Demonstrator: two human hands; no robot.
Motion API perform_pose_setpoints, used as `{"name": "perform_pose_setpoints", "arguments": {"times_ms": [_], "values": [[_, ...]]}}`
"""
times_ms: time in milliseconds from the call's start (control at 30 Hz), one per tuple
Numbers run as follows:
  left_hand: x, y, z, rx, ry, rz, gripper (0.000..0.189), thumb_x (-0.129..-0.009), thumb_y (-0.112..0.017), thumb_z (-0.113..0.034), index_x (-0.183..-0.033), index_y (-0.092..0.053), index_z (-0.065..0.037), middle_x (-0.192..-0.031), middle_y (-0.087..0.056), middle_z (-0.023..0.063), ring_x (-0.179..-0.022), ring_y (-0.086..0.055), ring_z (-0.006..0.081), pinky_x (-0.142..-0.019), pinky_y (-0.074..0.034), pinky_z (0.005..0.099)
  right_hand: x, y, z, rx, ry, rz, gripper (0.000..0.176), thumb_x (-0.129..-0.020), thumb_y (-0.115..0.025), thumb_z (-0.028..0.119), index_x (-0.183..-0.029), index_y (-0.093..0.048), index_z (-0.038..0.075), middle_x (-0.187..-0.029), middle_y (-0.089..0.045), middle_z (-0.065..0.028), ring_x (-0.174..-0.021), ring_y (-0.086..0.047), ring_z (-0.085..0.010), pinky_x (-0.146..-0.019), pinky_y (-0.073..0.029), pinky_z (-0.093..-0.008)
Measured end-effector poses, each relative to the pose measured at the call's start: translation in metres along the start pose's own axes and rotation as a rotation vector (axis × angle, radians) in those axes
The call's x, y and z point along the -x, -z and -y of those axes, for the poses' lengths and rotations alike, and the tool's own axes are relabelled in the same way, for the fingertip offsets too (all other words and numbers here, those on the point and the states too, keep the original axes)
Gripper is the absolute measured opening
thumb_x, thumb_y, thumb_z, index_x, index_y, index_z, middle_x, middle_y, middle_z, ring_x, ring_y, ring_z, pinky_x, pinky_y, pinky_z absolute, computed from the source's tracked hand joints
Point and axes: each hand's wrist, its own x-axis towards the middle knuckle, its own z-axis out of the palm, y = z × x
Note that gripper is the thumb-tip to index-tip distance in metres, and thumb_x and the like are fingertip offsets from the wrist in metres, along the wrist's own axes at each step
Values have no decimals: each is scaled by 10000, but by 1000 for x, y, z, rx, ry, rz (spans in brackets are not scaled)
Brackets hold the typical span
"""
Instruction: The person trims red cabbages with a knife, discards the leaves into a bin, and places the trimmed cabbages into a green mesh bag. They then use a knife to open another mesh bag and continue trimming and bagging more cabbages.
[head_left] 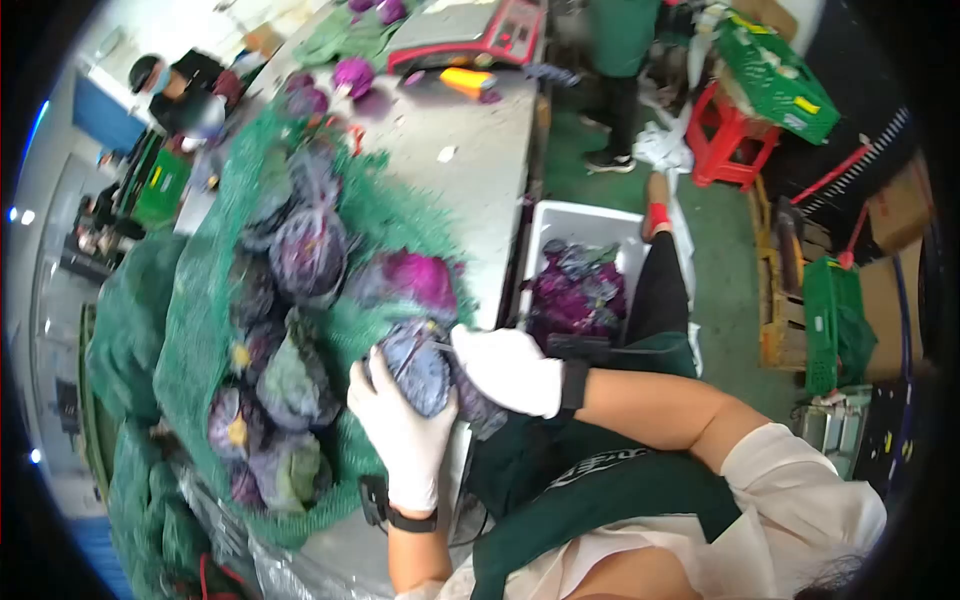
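My left hand (405, 425), in a white glove, wraps around a purple cabbage (422, 378) near the table's edge. My right hand (508, 370), also white-gloved, is closed at the cabbage's upper right. A thin blade, which looks like a knife (438, 346), reaches from its fingers to the cabbage; the handle is hidden in the fist. Just beyond lies a loose, bright purple cabbage piece (425, 280). Several whole cabbages (308, 255) rest to the left in an opened green mesh sack (200, 310).
Below the table edge, a white bin (585, 215) holds purple leaves. A red scale (455, 35) and an orange-handled tool (467, 80) are on the metal table (490, 150). Green crates (775, 80), a red stool (725, 140) and other people stand around.
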Motion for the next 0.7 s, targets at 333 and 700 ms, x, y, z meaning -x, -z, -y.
{"name": "perform_pose_setpoints", "arguments": {"times_ms": [333, 700], "values": [[41, -14, 15, 85, -7, -201, 1164, -484, -974, -294, -1453, -379, -48, -1439, -356, 287, -1314, -385, 484, -1107, -354, 550, -12, -14, -3, -50, -3, 106, 370, -961, -471, 145, -1258, -537, -66, -716, -650, -134, -634, -661, -309, -528, -516, -415], [24, -10, -3, 202, -216, -256, 980, -611, -923, -190, -1435, -421, -19, -1454, -358, 248, -1361, -355, 438, -1137, -317, 521, 19, 51, 3, -558, -256, -31, 689, -856, -550, 123, -1516, -357, 151, -764, -660, -215, -675, -668, -379, -618, -526, -458]]}}
